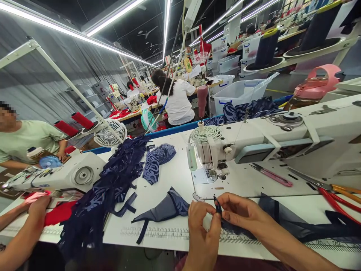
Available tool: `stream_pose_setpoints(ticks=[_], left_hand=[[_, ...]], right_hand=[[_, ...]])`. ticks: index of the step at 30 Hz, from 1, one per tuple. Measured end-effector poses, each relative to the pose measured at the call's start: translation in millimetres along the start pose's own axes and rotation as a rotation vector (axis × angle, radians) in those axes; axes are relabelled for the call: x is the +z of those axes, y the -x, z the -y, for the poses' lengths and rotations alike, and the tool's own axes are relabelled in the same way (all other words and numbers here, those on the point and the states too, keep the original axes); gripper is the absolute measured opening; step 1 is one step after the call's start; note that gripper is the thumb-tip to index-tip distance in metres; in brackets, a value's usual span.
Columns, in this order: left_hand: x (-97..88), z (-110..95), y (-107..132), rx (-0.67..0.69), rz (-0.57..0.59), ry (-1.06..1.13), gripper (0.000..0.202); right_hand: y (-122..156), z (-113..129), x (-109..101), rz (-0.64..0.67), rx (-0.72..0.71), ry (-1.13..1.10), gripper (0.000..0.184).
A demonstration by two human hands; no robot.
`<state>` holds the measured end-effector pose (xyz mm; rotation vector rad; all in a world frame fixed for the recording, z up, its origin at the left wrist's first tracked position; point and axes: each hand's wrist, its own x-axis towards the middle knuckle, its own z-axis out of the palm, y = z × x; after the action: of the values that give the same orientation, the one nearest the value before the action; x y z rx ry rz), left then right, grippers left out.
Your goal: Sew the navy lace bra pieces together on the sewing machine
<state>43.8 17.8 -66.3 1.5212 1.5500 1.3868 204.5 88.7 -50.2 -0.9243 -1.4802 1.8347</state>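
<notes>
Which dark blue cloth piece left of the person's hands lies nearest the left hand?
The triangular sheer piece with a strap, its right end beside the left hand; the patterned piece and the tangled heap lie farther away.

We're in a sewing workshop: left of the white sewing machine (245, 133) lies a navy garment heap (120, 162), behind it thread cones (266, 49).

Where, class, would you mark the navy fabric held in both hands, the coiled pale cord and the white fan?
Navy fabric (218, 206): head view, its pinched upper end.
Coiled pale cord (208, 133): head view, middle of the coil.
White fan (105, 135): head view, left of the grille.
</notes>
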Motion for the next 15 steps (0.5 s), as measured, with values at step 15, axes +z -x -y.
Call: stream_pose_setpoints(ticks=[15], left_hand=[[2.2,7.6,1.7,0.033,0.077,-0.024,0.01]], right_hand=[[1.8,17.1,1.2,-0.052,-0.008,-0.024,0.042]])
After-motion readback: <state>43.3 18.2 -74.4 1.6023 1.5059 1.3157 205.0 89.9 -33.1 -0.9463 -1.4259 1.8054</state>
